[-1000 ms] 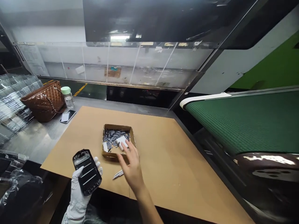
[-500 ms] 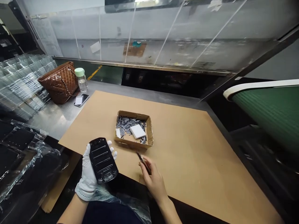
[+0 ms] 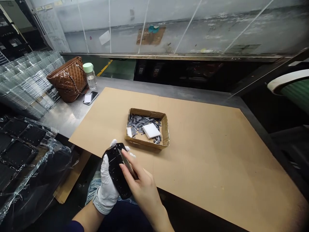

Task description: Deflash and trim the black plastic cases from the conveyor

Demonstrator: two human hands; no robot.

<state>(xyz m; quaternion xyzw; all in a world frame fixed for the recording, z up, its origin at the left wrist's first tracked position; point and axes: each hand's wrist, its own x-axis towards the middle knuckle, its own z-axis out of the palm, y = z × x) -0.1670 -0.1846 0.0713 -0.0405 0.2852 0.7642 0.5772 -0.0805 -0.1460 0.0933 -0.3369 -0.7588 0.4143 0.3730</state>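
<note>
Left hand [image 3: 107, 185], white-gloved, grip wrapped around one black plastic housing [image 3: 117, 172], oblong with rounded ends, glossy, ribbed with raised bars across its face, tilted away from the body. It sits just off the near edge of the surface [image 3: 205, 154], above the lap.

Right hand [image 3: 141, 185], bare, presses against the housing's right side. Its grip pinches one thin metal strip [image 3: 125, 161], laid along the housing's edge; thumb and forefinger closed on it.

Just beyond the grip: one shallow cardboard box [image 3: 165, 130], open-topped, resting on the brown cardboard sheet [image 3: 205, 141] that covers the surface. Inside it, a heap of small grey metal strips [image 3: 138, 121], too many to count, massed toward its far-left corner, plus one white square pad [image 3: 151, 130] lying flat and one smaller white piece by the near-left wall.

Left of the grip, lower down: black trays under clear plastic wrap [image 3: 26, 154].

Far left of the grip, on bare metal: one phone [image 3: 90, 97], one clear bottle with a green cap [image 3: 90, 75], one brown quilted handbag [image 3: 67, 79]. Beside them, stacked clear blister trays [image 3: 26, 83].
</note>
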